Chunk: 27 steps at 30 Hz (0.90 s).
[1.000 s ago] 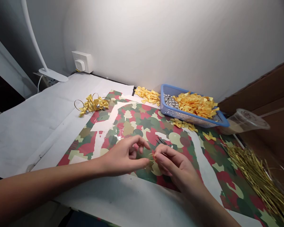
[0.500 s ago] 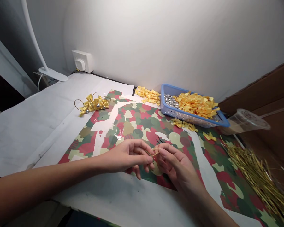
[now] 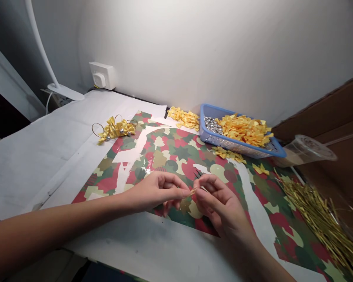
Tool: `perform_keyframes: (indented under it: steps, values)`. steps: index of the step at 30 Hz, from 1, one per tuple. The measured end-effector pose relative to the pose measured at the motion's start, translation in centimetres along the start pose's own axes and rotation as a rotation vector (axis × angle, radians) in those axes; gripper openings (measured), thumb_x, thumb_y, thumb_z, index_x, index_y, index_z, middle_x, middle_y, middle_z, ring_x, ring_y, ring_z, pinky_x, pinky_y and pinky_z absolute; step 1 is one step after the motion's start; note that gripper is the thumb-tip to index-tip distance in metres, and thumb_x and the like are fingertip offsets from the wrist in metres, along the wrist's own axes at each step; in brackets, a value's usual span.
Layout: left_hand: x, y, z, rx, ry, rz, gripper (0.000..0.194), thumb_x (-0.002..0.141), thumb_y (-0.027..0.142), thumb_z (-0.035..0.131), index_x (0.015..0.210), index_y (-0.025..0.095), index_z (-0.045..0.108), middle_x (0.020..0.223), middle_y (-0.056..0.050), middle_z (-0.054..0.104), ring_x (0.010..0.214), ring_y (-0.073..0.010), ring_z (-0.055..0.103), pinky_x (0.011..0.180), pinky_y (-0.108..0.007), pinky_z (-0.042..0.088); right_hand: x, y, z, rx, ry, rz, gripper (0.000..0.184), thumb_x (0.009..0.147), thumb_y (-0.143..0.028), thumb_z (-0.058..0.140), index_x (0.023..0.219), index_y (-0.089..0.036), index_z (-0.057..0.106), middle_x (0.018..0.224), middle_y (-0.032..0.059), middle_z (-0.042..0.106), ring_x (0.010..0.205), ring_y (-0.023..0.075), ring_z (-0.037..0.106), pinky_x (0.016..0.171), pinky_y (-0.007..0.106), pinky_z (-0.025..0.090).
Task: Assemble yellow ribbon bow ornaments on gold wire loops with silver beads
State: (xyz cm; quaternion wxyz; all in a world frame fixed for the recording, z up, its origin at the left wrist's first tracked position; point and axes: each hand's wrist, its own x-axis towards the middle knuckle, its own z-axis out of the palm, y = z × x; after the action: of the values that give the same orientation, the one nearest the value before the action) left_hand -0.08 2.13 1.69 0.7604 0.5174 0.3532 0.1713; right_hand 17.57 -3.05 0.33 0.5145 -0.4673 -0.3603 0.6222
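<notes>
Between my hands, over the patterned sheet, a thin gold strand [image 3: 192, 192], which looks like a twist tie, is pinched in a short twisted piece. My left hand [image 3: 164, 190] grips one end between thumb and forefinger, its other fingers curled below. The opposite end is in the fingertips of my right hand [image 3: 220, 203]. Two thin dark tips [image 3: 197, 173], like tweezer points, show just beyond the right fingers; whether that hand holds them is hidden. Gold ribbon bows with silver bells and wire loops [image 3: 117, 130] lie grouped at the left.
A blue basket [image 3: 241, 150] by the wall holds yellow bows [image 3: 244, 129] and silver bells [image 3: 212, 125]. Loose bows [image 3: 184, 117] lie beside it. At right are a clear plastic cup [image 3: 306, 150] and a bundle of gold strands [image 3: 317, 219]. A lamp base [image 3: 66, 92] stands far left.
The strand showed as an open loop between the fingers; now it is a small tight twist. My left fingers have closed and straightened onto it; both hands stay in nearly the same place.
</notes>
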Motion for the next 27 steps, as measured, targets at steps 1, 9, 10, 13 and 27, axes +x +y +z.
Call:
perform_keyframes:
  steps: [1, 9, 10, 13, 27]
  values:
    - [-0.02, 0.04, 0.04, 0.002, 0.001, 0.003, 0.023, 0.076, 0.037, 0.068, 0.079, 0.015, 0.063, 0.050, 0.007, 0.055, 0.038, -0.0049, 0.048, 0.037, -0.016, 0.037, -0.03, 0.04, 0.00, 0.006, -0.008, -0.006, 0.030, 0.066, -0.035, 0.081, 0.080, -0.020, 0.059, 0.073, -0.0033, 0.055, 0.047, 0.0030, 0.039, 0.041, 0.016, 0.032]
    - [-0.08, 0.11, 0.09, 0.013, -0.023, -0.006, 0.017, 0.074, 0.031, 0.068, 0.076, 0.015, 0.064, 0.043, 0.008, 0.050, 0.036, -0.0048, 0.043, 0.036, -0.016, 0.032, -0.15, 0.07, 0.21, 0.028, -0.084, -0.011, 0.029, 0.067, -0.034, 0.080, 0.081, -0.022, 0.057, 0.070, -0.0035, 0.055, 0.048, 0.0045, 0.038, 0.043, 0.017, 0.034]
    - [-0.10, 0.14, 0.08, 0.019, -0.039, -0.009, 0.016, 0.075, 0.030, 0.067, 0.076, 0.015, 0.065, 0.043, 0.009, 0.049, 0.036, -0.0045, 0.042, 0.036, -0.016, 0.031, -0.19, 0.04, 0.26, 0.025, -0.086, -0.007, 0.029, 0.068, -0.035, 0.079, 0.081, -0.022, 0.056, 0.070, -0.0033, 0.054, 0.049, 0.0052, 0.040, 0.043, 0.017, 0.034]
    - [-0.21, 0.26, 0.10, 0.020, -0.070, -0.018, 0.012, 0.076, 0.027, 0.065, 0.073, 0.015, 0.065, 0.042, 0.009, 0.047, 0.034, -0.0038, 0.040, 0.034, -0.016, 0.028, -0.36, -0.02, 0.39, 0.014, -0.099, 0.000, 0.029, 0.069, -0.037, 0.078, 0.080, -0.022, 0.057, 0.071, -0.0026, 0.054, 0.052, 0.0067, 0.042, 0.044, 0.018, 0.034]
    - [-0.15, 0.27, 0.14, 0.014, 0.037, -0.035, 0.018, 0.074, 0.032, 0.070, 0.070, 0.016, 0.065, 0.043, 0.008, 0.048, 0.034, -0.0036, 0.037, 0.033, -0.016, 0.026, -0.56, -0.62, -0.49, -0.148, 0.174, -0.251, 0.016, 0.077, -0.035, 0.070, 0.087, -0.026, 0.061, 0.081, -0.0018, 0.054, 0.056, 0.0073, 0.044, 0.049, 0.020, 0.040]
